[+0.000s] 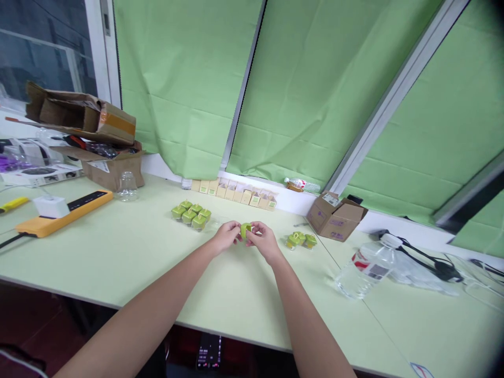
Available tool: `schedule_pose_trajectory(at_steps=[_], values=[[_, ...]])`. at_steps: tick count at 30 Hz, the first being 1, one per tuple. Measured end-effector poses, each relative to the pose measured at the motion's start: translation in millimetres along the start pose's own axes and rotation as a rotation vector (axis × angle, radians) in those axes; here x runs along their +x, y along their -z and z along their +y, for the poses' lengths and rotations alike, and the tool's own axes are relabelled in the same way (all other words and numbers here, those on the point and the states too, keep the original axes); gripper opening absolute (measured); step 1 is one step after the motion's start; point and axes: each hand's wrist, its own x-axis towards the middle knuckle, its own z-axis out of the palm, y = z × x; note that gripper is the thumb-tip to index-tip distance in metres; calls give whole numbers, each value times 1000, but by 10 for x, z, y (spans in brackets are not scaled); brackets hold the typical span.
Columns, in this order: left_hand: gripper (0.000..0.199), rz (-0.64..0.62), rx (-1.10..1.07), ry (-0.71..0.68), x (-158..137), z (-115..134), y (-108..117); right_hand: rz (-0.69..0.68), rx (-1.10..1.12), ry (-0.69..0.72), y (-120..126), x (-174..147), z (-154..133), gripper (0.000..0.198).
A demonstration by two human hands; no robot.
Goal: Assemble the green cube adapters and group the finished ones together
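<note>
My left hand (pixel 227 236) and my right hand (pixel 264 239) meet above the middle of the table, fingers closed on a small green lid (pixel 245 229) between them. The lid is hollow, with its rim turned partly toward me. Left of my left hand stands a cluster of several small clear containers with green lids (pixel 191 213), each topped by a pale loop. To the right of my right hand sits a smaller group of similar green-lidded containers (pixel 301 240). A faint clear object (pixel 221 222) lies just behind my left hand, too indistinct to name.
A row of small cardboard boxes (pixel 236 192) lines the table's back edge. At left are an orange power strip (pixel 74 212), a clear jar (pixel 127 187) and stacked cartons (pixel 112 170). At right stand an open carton (pixel 334 216) and a large water bottle (pixel 366 269), near cables.
</note>
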Motion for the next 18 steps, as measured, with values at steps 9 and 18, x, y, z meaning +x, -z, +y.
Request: schedule_pose_trajectory(at_steps=[9, 18], values=[[10, -18, 14, 32, 17, -19, -5, -175, 141, -76, 31, -44, -24, 36], [12, 36, 58, 25, 17, 8, -6, -196, 148, -21, 22, -43, -31, 36]])
